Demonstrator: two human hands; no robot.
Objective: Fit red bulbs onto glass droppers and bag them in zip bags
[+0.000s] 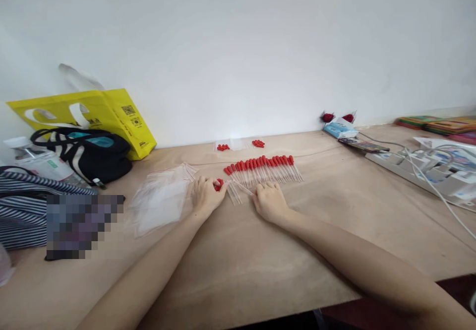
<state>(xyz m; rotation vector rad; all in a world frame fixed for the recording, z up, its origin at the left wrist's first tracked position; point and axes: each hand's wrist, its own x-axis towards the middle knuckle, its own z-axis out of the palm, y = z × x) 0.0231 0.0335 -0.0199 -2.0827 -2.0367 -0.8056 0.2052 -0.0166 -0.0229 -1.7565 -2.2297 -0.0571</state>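
My left hand (208,194) is closed around red-capped clear tubes (218,184), whose thin ends point right and toward me. My right hand (270,202) has its fingers curled at the far end of one thin clear tube (241,188), which spans between both hands. Behind the hands lies a long row of red-capped clear tubes (265,167), caps toward the wall. Beside my left hand, clear plastic bags (159,203) lie in an overlapping pile. Near the wall are bags (240,144) with red-capped things at both ends.
At the left stand a yellow bag (128,121), a black bag (107,156), a clear bottle (52,166) and a striped cloth (22,221). On the right lie a blue packet (340,129), power strips (401,171) with cables, and colourful flat items (442,125).
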